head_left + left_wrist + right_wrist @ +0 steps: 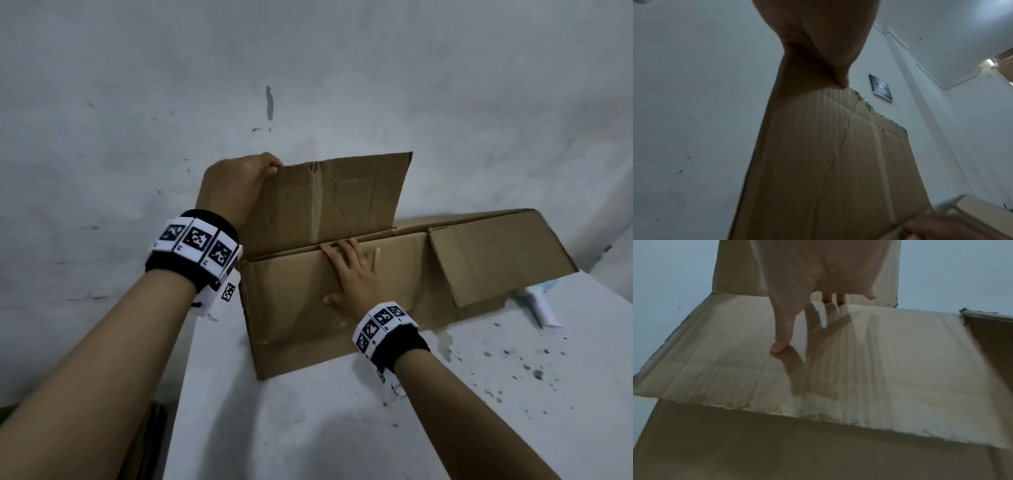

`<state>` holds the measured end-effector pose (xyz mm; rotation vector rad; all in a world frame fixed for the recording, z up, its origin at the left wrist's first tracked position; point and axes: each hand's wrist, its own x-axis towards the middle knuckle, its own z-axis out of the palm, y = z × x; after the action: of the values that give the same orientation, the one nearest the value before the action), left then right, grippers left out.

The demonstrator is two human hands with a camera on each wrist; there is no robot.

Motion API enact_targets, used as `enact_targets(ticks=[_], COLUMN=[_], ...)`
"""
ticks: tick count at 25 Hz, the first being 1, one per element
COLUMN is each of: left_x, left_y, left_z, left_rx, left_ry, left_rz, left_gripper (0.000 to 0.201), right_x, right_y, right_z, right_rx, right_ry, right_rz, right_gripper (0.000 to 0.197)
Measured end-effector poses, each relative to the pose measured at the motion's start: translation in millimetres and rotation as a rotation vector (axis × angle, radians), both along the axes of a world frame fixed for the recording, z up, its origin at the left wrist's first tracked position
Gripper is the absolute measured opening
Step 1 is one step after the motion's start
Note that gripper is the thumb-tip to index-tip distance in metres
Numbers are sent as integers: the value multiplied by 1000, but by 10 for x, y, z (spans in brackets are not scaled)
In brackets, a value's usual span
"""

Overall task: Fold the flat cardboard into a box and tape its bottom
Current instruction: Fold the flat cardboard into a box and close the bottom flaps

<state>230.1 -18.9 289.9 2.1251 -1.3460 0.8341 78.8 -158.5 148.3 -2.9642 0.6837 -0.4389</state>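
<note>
The flattened cardboard box [301, 301] lies across the white bench [342, 428], with its left end overhanging the bench's left edge. One flap [329, 198] is lifted upright at 12 o'clock, its top left corner gripped by the left hand [236, 185]. The right hand [352, 274] is laid flat, fingers spread, on the panel just below the fold line.

The fold is best made by keeping the flat hand pressed close to the crease while the flap is drawn back, so that the bend follows the scored line.

At 3 o'clock a second flap [493, 260] lies open, with a white tube [544, 308] just beyond it. The wall [308, 68] stands near behind, so little room is left at 12 o'clock; open bench is available at 6 o'clock.
</note>
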Motion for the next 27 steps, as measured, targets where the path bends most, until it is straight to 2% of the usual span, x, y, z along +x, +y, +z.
enact_targets(ticks=[2, 3, 5, 6, 8, 10, 12, 14, 17, 19, 22, 25, 27], left_x=[51, 72, 41, 10, -35, 8, 61, 68, -18, -68, -152, -277, -348], left_y=[-50, -79, -125, -127, -137, -174, -213, -229, -237, -239, -216, -224, -227], left_z=[-191, -337, -650, -774, -889, -853, -811, -816, -841, -802, -748, -763, -767], left_rx=[107, 263, 596, 677, 702, 702, 656, 616, 565, 585, 605, 562, 554], left_ry=[-218, -209, 16, 202, 541, 773, 945, 888, 732, 771, 927, 734, 679], left_rz=[107, 124, 132, 125, 167, 202, 163, 140, 200, 176, 82, 229, 327], left_gripper=[48, 56, 51, 47, 50, 58, 57, 47, 39, 40, 41, 37, 37], right_x=[28, 36, 50, 55, 78, 98, 83, -15, -347, -612, -743, -717, -789], right_y=[-28, -33, -25, -26, -53, -69, -132, -319, -854, -1159, -1323, -1305, -1292], right_z=[-29, -59, -153, -194, -289, -290, -166, 57, 266, 316, 323, 349, 386], right_rx=[36, 51, 63, 58, -11, -113, -166, -128, -111, 14, 246, 252, 195], right_ry=[-59, -88, -164, -197, -257, -271, -211, -47, 98, 95, -35, -50, -28], right_rz=[4, 6, 16, 22, 5, -21, 20, 17, -290, -426, -332, -299, -274], right_gripper=[95, 94, 95, 98, 104, 104, 97, 84, 74, 68, 62, 51, 42])
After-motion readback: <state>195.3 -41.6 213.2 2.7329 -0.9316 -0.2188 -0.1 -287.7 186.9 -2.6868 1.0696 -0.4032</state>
